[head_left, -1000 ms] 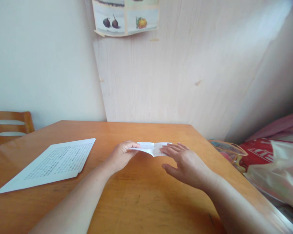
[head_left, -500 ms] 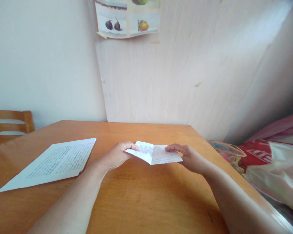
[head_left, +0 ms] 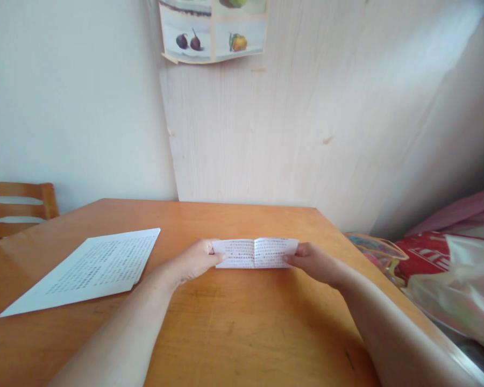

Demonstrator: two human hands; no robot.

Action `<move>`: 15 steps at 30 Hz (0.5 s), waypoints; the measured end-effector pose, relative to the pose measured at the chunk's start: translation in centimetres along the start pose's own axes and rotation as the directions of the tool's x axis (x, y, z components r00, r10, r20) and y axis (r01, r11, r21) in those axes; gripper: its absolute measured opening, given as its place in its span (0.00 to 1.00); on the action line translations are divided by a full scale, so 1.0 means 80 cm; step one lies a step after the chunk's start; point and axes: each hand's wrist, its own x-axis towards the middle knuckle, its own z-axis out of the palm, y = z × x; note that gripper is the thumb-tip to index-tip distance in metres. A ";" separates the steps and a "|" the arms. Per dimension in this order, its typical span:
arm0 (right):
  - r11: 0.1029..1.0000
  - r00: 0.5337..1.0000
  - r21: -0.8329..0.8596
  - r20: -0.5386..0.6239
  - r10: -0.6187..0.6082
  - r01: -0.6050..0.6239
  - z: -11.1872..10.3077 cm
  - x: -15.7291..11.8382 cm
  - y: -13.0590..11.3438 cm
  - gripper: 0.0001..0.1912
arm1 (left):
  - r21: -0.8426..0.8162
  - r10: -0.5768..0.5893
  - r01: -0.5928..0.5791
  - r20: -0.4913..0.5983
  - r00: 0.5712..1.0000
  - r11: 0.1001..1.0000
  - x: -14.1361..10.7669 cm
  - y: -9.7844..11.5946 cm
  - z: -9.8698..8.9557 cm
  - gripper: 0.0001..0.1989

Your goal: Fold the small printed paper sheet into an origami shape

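Between left hand (head_left: pixel 197 262) and right hand (head_left: pixel 312 263), holding a creased sheet (head_left: pixel 262 252) over the middle of the worktop (head_left: pixel 226 322), with each grip pinched on a side edge, probably to keep both printed halves spread and tilted into view. Farther left, see printed papers (head_left: pixel 100 263) lying flat, apparently to leave room.

Fruit poster (head_left: pixel 213 32) on the wall (head_left: pixel 266 134)
From here, a wooden chair (head_left: pixel 20 210) stands far left; a red bag (head_left: pixel 412 244) lies right.
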 end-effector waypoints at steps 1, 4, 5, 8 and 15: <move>0.999 1.000 0.031 0.000 -0.013 0.013 0.001 0.001 0.000 0.15 | -0.051 -0.003 0.003 0.008 1.000 0.999 0.000 0.001 0.002 0.15; 0.996 0.999 0.089 -0.037 -0.009 0.013 0.004 0.005 0.001 0.16 | -0.135 -0.015 0.017 0.014 1.000 0.991 0.000 0.006 0.008 0.18; 0.994 0.998 0.105 -0.061 0.008 -0.002 0.006 0.006 0.002 0.16 | -0.139 -0.022 0.022 0.005 1.000 0.990 -0.001 0.008 0.009 0.18; 0.991 0.980 0.116 -0.175 0.093 -0.073 0.011 0.010 0.009 0.17 | -0.127 -0.050 0.044 -0.043 0.998 0.991 -0.003 0.009 0.012 0.21; 0.947 0.905 -0.137 -0.360 0.226 -0.290 0.018 0.017 0.034 0.26 | -0.122 -0.177 0.164 -0.102 0.979 0.979 -0.006 0.004 0.019 0.45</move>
